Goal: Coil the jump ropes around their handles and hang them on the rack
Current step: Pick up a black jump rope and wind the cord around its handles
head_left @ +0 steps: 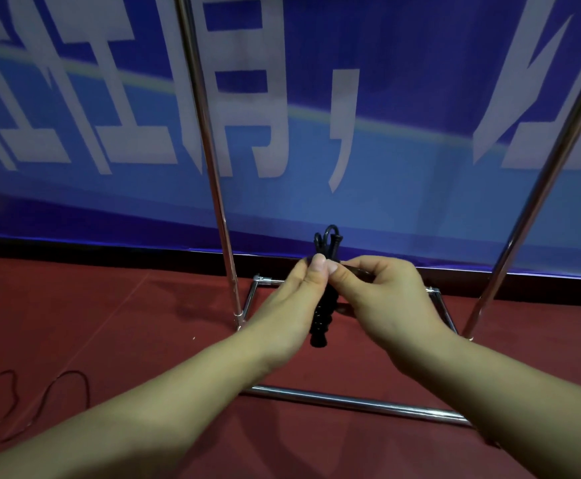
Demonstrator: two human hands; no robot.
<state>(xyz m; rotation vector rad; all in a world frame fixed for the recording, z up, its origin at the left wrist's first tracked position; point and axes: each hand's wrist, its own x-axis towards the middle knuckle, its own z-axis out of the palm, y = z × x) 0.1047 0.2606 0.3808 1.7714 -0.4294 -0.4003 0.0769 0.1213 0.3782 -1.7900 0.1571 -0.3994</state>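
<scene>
Coiled jump rope (322,305) (upright) between both hands

A red carpet floor (109,305) carries the chrome rack's base (351,402) and a loose black rope (57,385)

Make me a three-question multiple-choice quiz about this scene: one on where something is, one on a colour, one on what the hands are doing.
1. Where does the loose rope lie?
A. floor, lower left
B. over the rack
C. on the banner

2. What colour is the floor?
A. green
B. red
C. white

3. How is the coiled rope held?
A. lying untouched
B. one hand only
C. both hands pinch it

Answers: 1 A, it curls on the carpet at lower left. 2 B, the carpet is dark red. 3 C, left hand and right hand meet at its top.
</scene>
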